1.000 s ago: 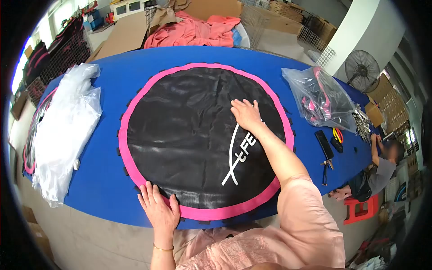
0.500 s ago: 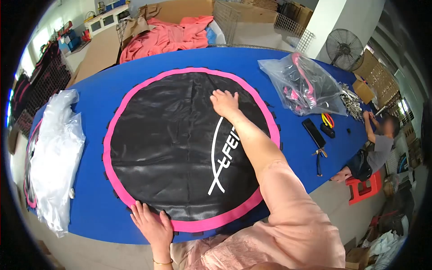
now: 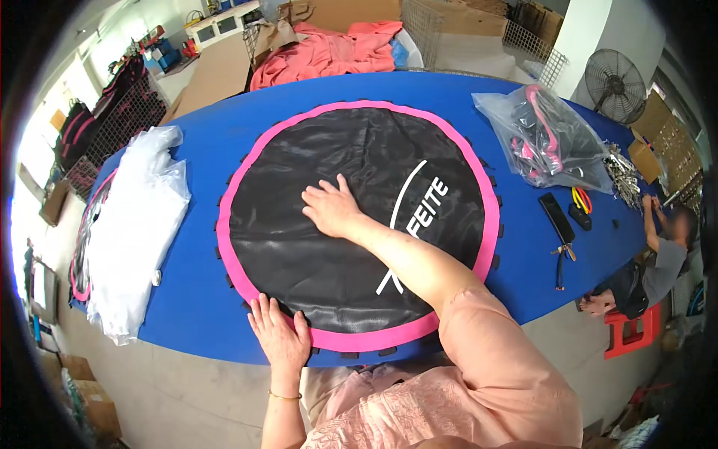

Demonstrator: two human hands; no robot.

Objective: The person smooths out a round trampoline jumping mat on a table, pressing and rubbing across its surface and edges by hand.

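A round black mat [image 3: 299,269] with a pink border and small black tabs around its edge lies flat on the blue table [image 3: 196,299]. White lettering runs across its right part, partly covered by my right forearm. My right hand [image 3: 333,208] rests palm down on the black fabric near the middle, fingers spread. At the mat's near left edge, my left hand [image 3: 282,333] lies on the pink border with its fingers apart. Neither hand grips anything.
Clear plastic bags [image 3: 134,232] cover another pink-edged piece on the left. On the right are a bagged pink and black item [image 3: 542,138], a phone [image 3: 556,217], scissors, metal parts [image 3: 622,173] and a seated person [image 3: 662,262]. A fan [image 3: 615,84] stands behind.
My right hand has slid left across the mat from beside the lettering to nearer the middle, uncovering more letters. My left hand stays at the near left edge. The camera view has shifted.
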